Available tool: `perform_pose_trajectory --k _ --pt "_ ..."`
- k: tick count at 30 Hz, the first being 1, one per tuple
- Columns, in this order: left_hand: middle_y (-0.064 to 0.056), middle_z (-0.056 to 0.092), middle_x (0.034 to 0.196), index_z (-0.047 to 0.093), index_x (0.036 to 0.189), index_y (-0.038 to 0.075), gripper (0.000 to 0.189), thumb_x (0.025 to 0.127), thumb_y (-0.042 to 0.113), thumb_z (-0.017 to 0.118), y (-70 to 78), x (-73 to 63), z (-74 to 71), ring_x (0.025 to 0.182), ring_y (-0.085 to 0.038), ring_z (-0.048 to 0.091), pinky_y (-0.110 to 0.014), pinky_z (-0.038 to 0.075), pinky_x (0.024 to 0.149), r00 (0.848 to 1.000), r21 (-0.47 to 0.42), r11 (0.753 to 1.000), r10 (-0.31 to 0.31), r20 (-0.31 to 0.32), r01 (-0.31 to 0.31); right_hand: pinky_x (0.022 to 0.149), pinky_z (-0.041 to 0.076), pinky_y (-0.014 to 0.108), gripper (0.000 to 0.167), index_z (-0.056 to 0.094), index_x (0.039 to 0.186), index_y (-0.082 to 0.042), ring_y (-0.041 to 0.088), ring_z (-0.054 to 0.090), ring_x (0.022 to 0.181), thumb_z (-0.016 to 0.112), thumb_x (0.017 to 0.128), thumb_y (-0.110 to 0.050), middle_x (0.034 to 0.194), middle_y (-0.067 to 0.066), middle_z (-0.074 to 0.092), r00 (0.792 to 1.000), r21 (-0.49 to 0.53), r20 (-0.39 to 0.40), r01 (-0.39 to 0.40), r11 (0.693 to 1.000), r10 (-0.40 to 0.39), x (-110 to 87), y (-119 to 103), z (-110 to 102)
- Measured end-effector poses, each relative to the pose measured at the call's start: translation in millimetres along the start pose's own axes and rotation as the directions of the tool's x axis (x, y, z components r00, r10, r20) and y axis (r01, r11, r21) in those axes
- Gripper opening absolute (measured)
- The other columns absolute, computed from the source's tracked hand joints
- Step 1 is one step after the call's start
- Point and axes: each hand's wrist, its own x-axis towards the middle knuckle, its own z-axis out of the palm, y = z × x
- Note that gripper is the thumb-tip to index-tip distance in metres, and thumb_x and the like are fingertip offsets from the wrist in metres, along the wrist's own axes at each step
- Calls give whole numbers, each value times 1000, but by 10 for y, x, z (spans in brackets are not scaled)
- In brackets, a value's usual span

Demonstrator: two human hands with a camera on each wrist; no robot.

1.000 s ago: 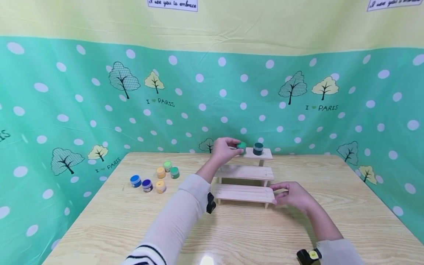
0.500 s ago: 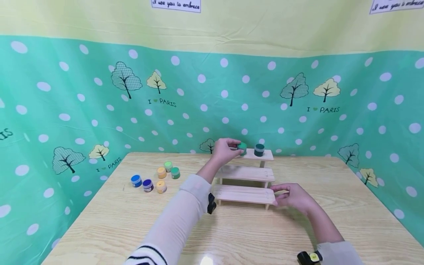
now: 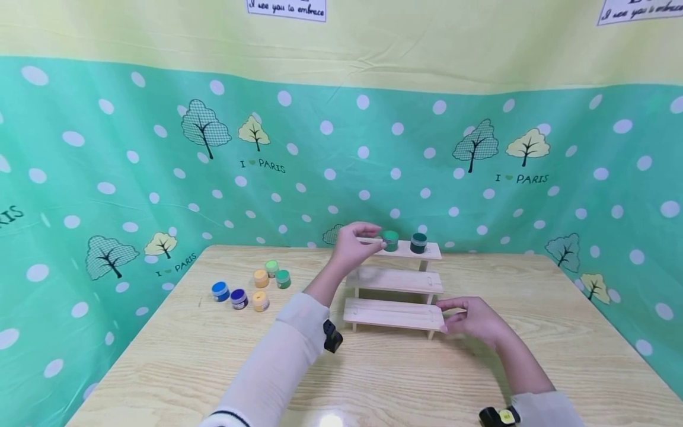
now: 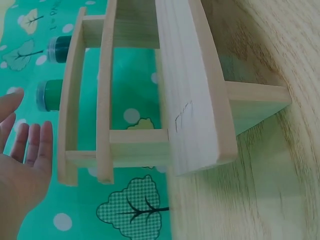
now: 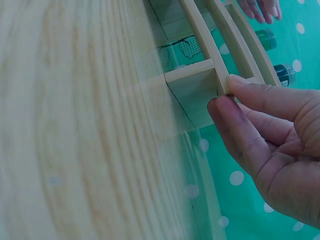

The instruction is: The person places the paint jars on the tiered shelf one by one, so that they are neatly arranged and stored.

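A three-step wooden display stand (image 3: 395, 311) sits on the table. On its top step stand a green paint jar (image 3: 391, 241) and, to the right, a dark green paint jar (image 3: 418, 244). My left hand (image 3: 353, 248) is just left of the green jar. In the left wrist view a gap shows between the left hand (image 4: 27, 170) and that jar (image 4: 49, 95), and nothing is in its fingers. With thumb and fingers, my right hand (image 5: 280, 135) pinches the right end of the stand's lowest step; the head view shows this right hand (image 3: 472, 320) too.
Several paint jars stand on the table at the left: a blue jar (image 3: 220, 291), a purple jar (image 3: 238, 299), two orange-yellow jars (image 3: 260, 301), a light green jar (image 3: 272, 268) and a green jar (image 3: 283, 279). A polka-dot cloth (image 3: 320, 148) hangs behind the table.
My left hand has let go of the green jar and drawn back slightly to the left. The jar stays on the top step. My right hand keeps its place on the stand.
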Motion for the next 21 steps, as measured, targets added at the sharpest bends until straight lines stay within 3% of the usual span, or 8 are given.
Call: perform_pose_trajectory --k 1,8,12,21 --pt "-15 66 115 69 114 1 35 81 8 80 49 -34 -14 103 -24 65 -26 58 77 1000 -2 1000 4 1 -4 76 58 37 57 60 126 6 27 69 88 80 73 5 107 17 68 1000 -1 -2 -1 1000 1 -2 -1 1" --pt "-9 64 115 67 118 3 41 79 5 80 14 -85 -102 108 -30 61 -26 56 83 997 29 996 82 16 -82 75 58 37 57 59 126 8 26 68 88 80 73 6 106 18 68 1000 0 1 1 1000 -1 -2 2 -5" --pt "-11 64 117 68 116 2 40 79 7 81 27 -132 -157 109 -33 61 -28 56 84 993 28 993 112 33 -113 75 58 37 58 59 127 8 27 69 88 81 73 5 106 18 68 1000 8 6 3 1000 -3 -5 -4 -6" --pt "-9 63 117 71 112 2 37 77 7 83 6 -252 -246 105 -26 62 -33 57 84 988 50 989 137 67 -140 76 58 37 59 57 128 9 27 68 88 80 74 5 105 18 68 1000 18 19 -3 1000 2 -3 -4 -8"
